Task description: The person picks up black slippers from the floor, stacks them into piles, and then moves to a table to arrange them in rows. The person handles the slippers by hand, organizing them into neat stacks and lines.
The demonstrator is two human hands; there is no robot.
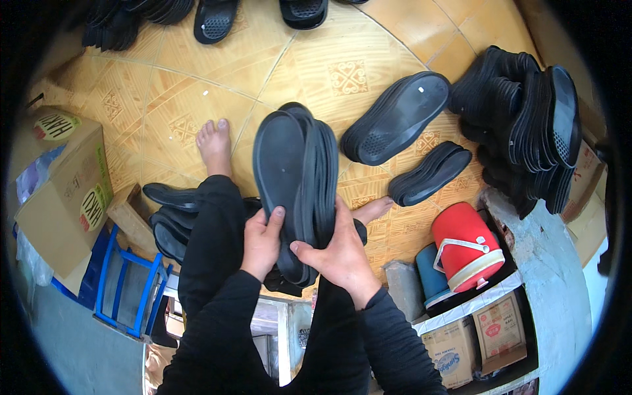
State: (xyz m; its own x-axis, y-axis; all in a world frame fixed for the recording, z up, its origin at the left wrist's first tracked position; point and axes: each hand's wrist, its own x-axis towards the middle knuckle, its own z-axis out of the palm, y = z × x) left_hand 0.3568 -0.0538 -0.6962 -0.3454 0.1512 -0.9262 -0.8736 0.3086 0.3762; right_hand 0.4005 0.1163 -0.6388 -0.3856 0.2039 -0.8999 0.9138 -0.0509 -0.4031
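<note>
Between my two hands I hold a thick stack of black shoe soles [282, 158], upright in front of me above the floor. My left hand [263, 242] is closed on the lower left edge, its thumb on the face of the front sole. My right hand [342, 253] wraps the lower right side, thumb pressed near the narrow end. Several soles are packed closely together, their edges showing on the right. To the right lies a nested stack of soles [401, 118] on the floor, with a smaller stack [431, 172] just below it.
Tall piles of soles [520, 118] stand at the far right; more soles [216, 20] lie along the far edge. Other soles [172, 230] rest beside my left leg. A cardboard box [72, 178] and blue metal frame [135, 289] are at left, a red cooler [466, 247] at right.
</note>
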